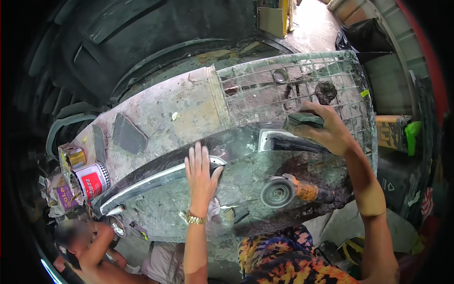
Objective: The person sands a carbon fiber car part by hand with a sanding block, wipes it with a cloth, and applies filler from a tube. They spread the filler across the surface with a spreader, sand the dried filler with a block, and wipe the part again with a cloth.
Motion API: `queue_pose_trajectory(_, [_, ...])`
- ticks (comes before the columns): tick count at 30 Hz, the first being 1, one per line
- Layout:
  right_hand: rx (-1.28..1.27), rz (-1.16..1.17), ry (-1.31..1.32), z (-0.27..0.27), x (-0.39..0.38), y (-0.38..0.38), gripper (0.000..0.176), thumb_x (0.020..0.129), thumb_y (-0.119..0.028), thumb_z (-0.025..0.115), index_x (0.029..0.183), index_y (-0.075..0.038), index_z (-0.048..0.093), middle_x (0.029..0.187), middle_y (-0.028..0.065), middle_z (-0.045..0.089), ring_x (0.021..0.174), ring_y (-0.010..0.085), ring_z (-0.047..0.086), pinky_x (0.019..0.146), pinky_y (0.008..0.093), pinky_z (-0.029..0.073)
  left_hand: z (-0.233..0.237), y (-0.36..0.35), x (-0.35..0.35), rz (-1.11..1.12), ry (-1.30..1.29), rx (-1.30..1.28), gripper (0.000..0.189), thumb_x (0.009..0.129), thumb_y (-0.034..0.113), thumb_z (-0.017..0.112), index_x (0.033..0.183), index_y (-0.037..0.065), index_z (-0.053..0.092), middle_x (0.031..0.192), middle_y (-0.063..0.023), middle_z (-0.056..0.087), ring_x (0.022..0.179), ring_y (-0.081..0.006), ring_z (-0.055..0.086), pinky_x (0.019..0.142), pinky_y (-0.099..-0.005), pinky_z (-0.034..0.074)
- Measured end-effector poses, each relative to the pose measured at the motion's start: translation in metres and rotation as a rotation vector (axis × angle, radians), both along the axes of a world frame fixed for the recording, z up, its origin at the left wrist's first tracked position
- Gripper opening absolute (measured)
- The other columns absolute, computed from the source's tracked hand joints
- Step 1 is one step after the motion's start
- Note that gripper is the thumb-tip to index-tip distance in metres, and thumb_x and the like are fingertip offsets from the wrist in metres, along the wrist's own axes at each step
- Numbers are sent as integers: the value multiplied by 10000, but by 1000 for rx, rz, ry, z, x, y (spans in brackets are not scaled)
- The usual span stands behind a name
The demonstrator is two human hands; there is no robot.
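Observation:
A long, dark curved panel (236, 140) with white-edged cut-outs lies across the worktable (175, 104). My left hand (202, 173) rests flat on its middle, fingers spread, beside the end of the left cut-out. Over the panel's right part, my right hand (326, 127) grips a dark green-grey block (305, 120), thumb below and fingers above. The right cut-out (288, 142) is just beneath that block. Nearer to me, an angle grinder (302, 189) with a round disc lies on the table between my two arms.
A white-and-red can (93, 181) and a smaller tin (73, 157) stand at the table's left end. Dark flat pieces (128, 134) lie behind them. A metal ring (280, 75) sits at the back. Another person (92, 246) is at the lower left.

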State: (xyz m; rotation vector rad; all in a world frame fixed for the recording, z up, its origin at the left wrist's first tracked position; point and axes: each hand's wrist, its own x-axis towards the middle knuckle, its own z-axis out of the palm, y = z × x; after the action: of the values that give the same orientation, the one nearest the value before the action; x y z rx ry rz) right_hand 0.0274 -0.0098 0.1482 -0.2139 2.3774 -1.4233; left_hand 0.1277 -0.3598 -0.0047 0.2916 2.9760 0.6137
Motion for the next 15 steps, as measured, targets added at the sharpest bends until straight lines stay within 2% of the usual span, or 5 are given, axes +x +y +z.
queue_pose_trajectory(5, [41, 22, -64, -5, -4, -3, 360, 844, -94, 746, 1166, 36, 650, 1044, 133, 731, 963, 149, 667, 909, 312, 525, -7, 13, 23, -118, 10, -115, 652, 986, 312, 619, 1528, 7, 425, 1646, -182, 347, 1527, -374, 302, 1244, -515, 250])
queue_pose_trajectory(7, [19, 27, -46, -8, -5, -5, 368, 842, -110, 786, 1163, 17, 661, 1023, 101, 730, 944, 136, 663, 882, 307, 529, -6, 20, 32, -647, -148, 55, 610, 971, 262, 630, 1502, 11, 465, 1591, -197, 427, 1494, -338, 375, 1243, -484, 272])
queue_pose_trajectory(12, [53, 52, 86, -12, -9, -8, 378, 848, -149, 825, 1164, -8, 673, 1031, 79, 725, 962, 146, 659, 895, 319, 522, 15, 11, 38, -455, 14, 45, 569, 965, 233, 641, 1474, 21, 498, 1561, -192, 463, 1462, -317, 414, 1227, -469, 304])
queue_pose_trajectory(14, [-1, 40, -51, -5, -13, -20, 326, 886, -133, 770, 1150, 29, 668, 1044, 122, 744, 960, 144, 665, 898, 306, 523, 17, 15, 25, -23, 46, -51, 554, 945, 214, 662, 1443, 20, 516, 1549, -198, 465, 1456, -342, 413, 1216, -470, 313])
queue_pose_trajectory(15, [0, 45, -49, -6, -12, -22, 326, 886, -133, 770, 1150, 29, 668, 1044, 122, 744, 960, 144, 665, 898, 306, 523, 18, 17, 26, -18, 49, -50, 554, 945, 214, 662, 1443, 20, 516, 1549, -198, 465, 1456, -342, 413, 1216, -470, 313])
